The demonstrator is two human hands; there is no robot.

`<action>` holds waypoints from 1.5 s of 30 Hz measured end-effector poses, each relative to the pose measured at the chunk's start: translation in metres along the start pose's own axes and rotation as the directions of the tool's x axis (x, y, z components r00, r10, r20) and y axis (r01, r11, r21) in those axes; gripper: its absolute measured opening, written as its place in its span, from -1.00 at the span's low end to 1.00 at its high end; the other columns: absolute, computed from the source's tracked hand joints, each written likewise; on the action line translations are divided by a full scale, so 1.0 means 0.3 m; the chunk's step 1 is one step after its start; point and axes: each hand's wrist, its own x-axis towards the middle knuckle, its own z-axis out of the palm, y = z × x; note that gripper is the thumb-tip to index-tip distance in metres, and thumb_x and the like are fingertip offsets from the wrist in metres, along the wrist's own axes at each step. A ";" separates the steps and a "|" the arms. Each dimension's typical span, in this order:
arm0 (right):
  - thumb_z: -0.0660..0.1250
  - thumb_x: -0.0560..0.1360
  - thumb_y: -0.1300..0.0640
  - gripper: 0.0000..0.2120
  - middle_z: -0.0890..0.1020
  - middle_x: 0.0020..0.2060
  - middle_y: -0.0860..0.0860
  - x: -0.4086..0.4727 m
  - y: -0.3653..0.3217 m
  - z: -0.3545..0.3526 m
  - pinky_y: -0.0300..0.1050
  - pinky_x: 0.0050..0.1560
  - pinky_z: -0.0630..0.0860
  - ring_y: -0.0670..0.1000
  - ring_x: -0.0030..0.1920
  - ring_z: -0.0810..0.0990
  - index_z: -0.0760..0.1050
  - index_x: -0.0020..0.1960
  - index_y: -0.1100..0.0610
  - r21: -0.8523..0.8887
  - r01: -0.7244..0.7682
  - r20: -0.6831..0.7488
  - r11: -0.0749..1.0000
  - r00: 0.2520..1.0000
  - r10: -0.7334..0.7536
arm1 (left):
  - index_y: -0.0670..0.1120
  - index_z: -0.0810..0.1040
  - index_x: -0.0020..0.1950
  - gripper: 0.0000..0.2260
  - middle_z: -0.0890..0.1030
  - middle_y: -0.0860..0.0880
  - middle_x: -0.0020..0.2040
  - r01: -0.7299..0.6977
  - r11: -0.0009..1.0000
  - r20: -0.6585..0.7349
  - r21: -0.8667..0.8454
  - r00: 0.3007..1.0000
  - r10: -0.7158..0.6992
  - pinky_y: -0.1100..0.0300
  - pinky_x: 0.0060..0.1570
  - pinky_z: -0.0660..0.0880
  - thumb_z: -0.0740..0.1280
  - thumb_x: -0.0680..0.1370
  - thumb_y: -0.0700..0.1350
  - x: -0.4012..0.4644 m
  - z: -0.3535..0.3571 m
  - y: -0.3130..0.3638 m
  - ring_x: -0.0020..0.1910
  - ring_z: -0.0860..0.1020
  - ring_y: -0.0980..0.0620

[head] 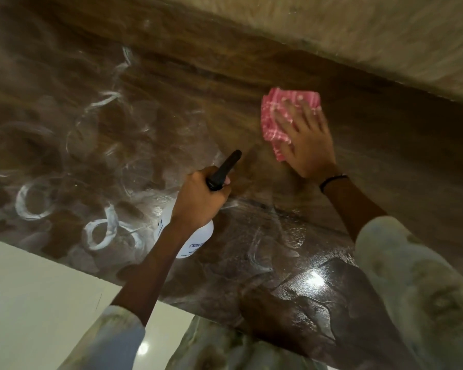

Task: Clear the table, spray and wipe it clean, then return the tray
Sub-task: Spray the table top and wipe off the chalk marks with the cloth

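My left hand (201,198) grips a white spray bottle (190,241) by its black trigger head (225,168), held just above the brown marbled table (150,134). The black nozzle points toward the far right. My right hand (305,140) lies flat with spread fingers on a folded pink-and-white checked cloth (278,113), pressing it onto the tabletop near the far edge. The image is blurred around the cloth and hand. White ring marks and smears cover the left part of the table. No tray is in view.
The table's near edge (91,273) runs diagonally from the left down to the bottom centre, with pale glossy floor (38,303) below it. A beige textured surface (358,36) lies beyond the far edge. A wet sheen shows near my right sleeve (412,276).
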 end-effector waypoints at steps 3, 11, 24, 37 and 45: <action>0.03 0.60 -0.12 -0.44 0.06 0.57 0.05 0.146 0.034 -0.044 0.21 0.53 -0.08 0.17 0.56 -0.03 0.01 0.57 -0.06 0.057 -0.151 -0.044 0.987 0.987 0.153 | -0.02 0.60 -0.14 -0.94 0.58 -0.17 -0.35 0.028 0.998 0.016 -0.055 1.000 -0.027 0.19 -0.39 0.34 0.38 0.48 -0.18 -0.013 -0.001 -0.010 -0.47 0.43 -0.04; -0.02 0.63 -0.16 -0.44 0.00 0.58 0.03 0.434 -0.122 -0.094 0.26 0.52 -0.18 0.19 0.57 -0.10 -0.05 0.58 -0.06 0.140 -0.186 -0.040 0.973 0.980 0.194 | -0.07 0.62 -0.11 -0.94 0.58 -0.13 -0.33 0.034 0.995 -0.038 -0.099 0.999 -0.038 0.20 -0.33 0.35 0.38 0.46 -0.19 -0.006 -0.010 -0.016 -0.45 0.43 -0.01; 0.03 0.59 -0.15 -0.41 0.07 0.57 0.06 0.029 -0.070 0.005 0.22 0.53 -0.11 0.17 0.56 -0.03 0.02 0.57 -0.04 -0.004 0.084 -0.014 0.996 0.996 -0.084 | -0.05 0.61 -0.14 -0.90 0.64 -0.18 -0.24 0.024 0.999 0.011 -0.044 1.000 -0.023 0.10 -0.26 0.43 0.36 0.46 -0.24 -0.043 0.046 0.017 -0.30 0.54 -0.17; 0.03 0.60 -0.10 -0.42 0.06 0.57 0.07 -0.185 -0.096 0.047 0.28 0.51 -0.09 0.19 0.56 -0.04 0.00 0.57 -0.01 0.132 -0.244 -0.066 0.961 0.965 0.254 | 0.06 0.60 -0.20 -0.86 0.64 -0.18 -0.29 0.027 1.000 -0.013 -0.009 1.000 -0.027 0.11 -0.35 0.41 0.38 0.45 -0.20 -0.129 0.087 -0.057 -0.42 0.51 -0.12; 0.04 0.57 -0.14 -0.41 0.11 0.56 0.07 -0.305 -0.091 0.091 0.27 0.51 -0.03 0.17 0.56 0.01 0.05 0.56 -0.01 0.046 -0.010 -0.040 0.999 0.999 0.012 | 0.00 0.62 -0.12 -0.92 0.63 -0.10 -0.31 0.097 0.994 0.029 0.059 0.995 -0.099 0.13 -0.31 0.45 0.40 0.44 -0.17 -0.233 0.133 -0.143 -0.38 0.55 -0.05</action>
